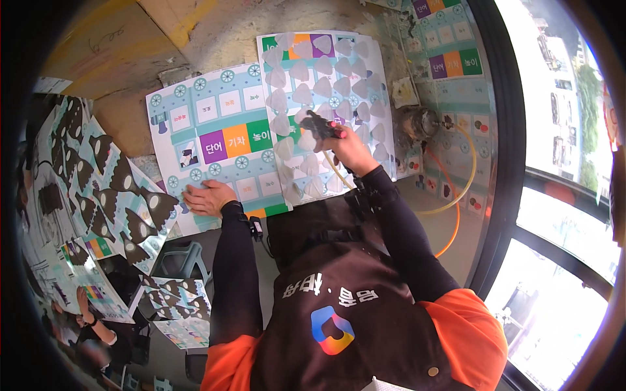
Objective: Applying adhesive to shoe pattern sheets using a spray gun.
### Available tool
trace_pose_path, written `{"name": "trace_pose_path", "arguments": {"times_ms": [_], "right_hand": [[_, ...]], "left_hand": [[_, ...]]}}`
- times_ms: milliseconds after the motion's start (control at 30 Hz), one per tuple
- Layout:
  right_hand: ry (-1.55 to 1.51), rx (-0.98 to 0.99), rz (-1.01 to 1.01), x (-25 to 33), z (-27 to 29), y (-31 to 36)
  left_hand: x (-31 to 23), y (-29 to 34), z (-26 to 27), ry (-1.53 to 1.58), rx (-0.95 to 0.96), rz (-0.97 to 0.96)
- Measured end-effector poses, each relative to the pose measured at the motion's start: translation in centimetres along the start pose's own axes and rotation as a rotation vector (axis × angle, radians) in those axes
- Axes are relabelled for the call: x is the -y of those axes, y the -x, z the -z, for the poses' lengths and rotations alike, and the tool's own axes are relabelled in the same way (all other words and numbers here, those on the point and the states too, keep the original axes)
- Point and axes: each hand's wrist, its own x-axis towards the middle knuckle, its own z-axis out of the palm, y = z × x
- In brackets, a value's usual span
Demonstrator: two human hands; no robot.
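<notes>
Right hand (pixel 353 151): a black spray gun (pixel 324 125) is being gripped, fingers closed around it.
Spray gun: being held over the right sheet (pixel 386 171), among pale pieces (pixel 322 86).
Left hand (pixel 210 197): being rested open on the left sheet (pixel 212 81), near its lower edge.
Room: bench (pixel 225 26) is being seen beyond the upper edges; a yellow hose (pixel 471 171) is being trailed rightward.

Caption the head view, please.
Right hand holding a black tool over pale pieces; left hand on a printed sheet.

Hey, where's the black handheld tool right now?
In the head view, the black handheld tool is at upper centre, gripped in the right hand, over the pale triangular pieces.
</notes>
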Motion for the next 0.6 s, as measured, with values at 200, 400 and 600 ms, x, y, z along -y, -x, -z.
{"name": "trace_pose_path", "arguments": {"times_ms": [200,400,600], "right_hand": [[0.198,-0.063,0.054,-0.1,-3.4,-3.3],[0.246,-0.13,0.11,-2.2,-4.4,-5.3],[0.215,0.048,0.095,-1.4,-3.8,-4.6]], "left_hand": [[-0.3,-0.1,0.3,-0.015,0.02,0.018],[-0.3,0.0,0.5,0.022,0.017,0.016],[-0.4,-0.1,0.7,0.001,0.023,0.005]]}}
